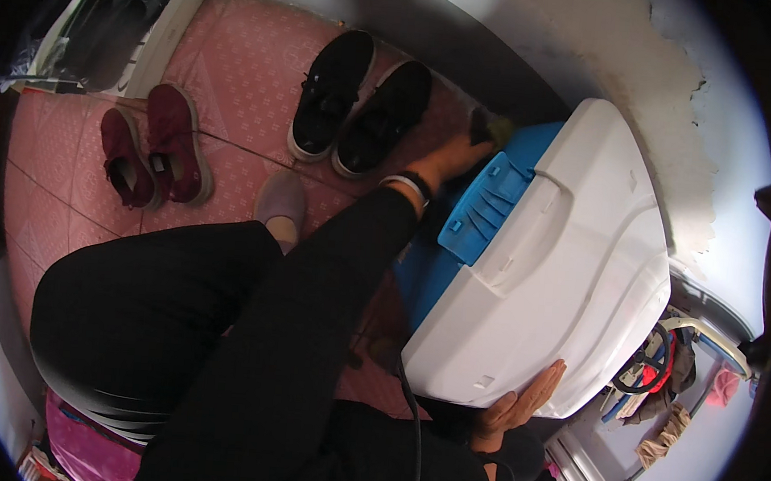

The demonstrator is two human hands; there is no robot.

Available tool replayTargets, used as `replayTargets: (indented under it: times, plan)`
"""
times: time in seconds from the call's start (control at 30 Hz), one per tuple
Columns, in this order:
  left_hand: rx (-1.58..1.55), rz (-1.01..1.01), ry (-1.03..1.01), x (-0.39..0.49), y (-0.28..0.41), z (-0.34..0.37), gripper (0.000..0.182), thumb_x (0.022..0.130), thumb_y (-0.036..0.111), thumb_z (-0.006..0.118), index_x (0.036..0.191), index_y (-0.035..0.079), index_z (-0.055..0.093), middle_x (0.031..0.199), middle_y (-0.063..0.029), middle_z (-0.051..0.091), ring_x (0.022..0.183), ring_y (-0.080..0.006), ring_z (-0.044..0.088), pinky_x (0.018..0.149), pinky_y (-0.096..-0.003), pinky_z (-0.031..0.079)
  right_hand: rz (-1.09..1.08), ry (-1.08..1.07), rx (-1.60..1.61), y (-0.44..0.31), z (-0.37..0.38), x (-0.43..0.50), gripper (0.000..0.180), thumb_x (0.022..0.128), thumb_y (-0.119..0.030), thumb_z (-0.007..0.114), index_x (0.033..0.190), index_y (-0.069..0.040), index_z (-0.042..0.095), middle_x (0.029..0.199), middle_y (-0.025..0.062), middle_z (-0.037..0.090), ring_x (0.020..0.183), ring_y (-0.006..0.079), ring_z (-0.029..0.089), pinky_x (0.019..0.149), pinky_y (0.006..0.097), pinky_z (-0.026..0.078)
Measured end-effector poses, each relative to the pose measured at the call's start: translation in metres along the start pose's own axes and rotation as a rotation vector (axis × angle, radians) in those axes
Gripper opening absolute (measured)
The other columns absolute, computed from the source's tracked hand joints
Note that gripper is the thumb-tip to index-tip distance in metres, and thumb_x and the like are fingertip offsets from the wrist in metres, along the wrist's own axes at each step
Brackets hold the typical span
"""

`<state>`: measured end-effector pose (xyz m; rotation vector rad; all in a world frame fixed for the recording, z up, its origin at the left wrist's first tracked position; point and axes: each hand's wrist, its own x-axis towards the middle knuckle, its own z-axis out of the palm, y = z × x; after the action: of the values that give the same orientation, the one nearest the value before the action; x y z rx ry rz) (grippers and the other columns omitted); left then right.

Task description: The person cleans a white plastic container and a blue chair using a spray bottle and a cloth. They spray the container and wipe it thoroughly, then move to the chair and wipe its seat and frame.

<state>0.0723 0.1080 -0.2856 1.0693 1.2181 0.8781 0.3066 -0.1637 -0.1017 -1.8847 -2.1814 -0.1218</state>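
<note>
A plastic storage box with a white lid and a blue body stands before me, close to the wall. Its blue latch is swung out from the side. My left hand, with a bracelet at the wrist, reaches past the latch to the box's far side. Its fingertips are in shadow by a small dark thing and a yellowish-green thing; whether they grip either is unclear. My right hand lies flat against the lid's near edge, fingers straight, holding nothing.
Black shoes and dark red shoes stand on the pink tiled floor. A shoe box holding dark footwear is at the far left. A black cord hangs near the lid. A steering wheel and cloths are at right.
</note>
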Motion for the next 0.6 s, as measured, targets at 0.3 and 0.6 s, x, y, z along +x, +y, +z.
replayTargets:
  times: [0.3, 0.6]
  plan:
    - [-0.437, -0.342, 0.015, -0.114, -0.155, 0.045, 0.057, 0.096, 0.045, 0.057, 0.129, -0.001, 0.057, 0.118, -0.0141, 0.065, 0.103, -0.0250, 0.062, 0.090, -0.0364, 0.049, -0.013, 0.016, 0.001, -0.003, -0.001, 0.001, 0.060, 0.100, -0.032, 0.034, 0.144, 0.009, 0.041, 0.148, 0.0291, 0.041, 0.138, 0.0480, 0.036, 0.115, 0.0553, 0.027]
    - [-0.512, -0.265, -0.054, -0.181, -0.015, 0.019, 0.062, 0.100, 0.055, 0.047, 0.123, -0.001, 0.061, 0.112, -0.0125, 0.067, 0.105, -0.0252, 0.061, 0.095, -0.0348, 0.044, 0.008, 0.071, 0.021, -0.008, -0.001, 0.001, 0.058, 0.099, -0.029, 0.036, 0.143, 0.009, 0.041, 0.148, 0.0267, 0.042, 0.139, 0.0446, 0.037, 0.115, 0.0517, 0.029]
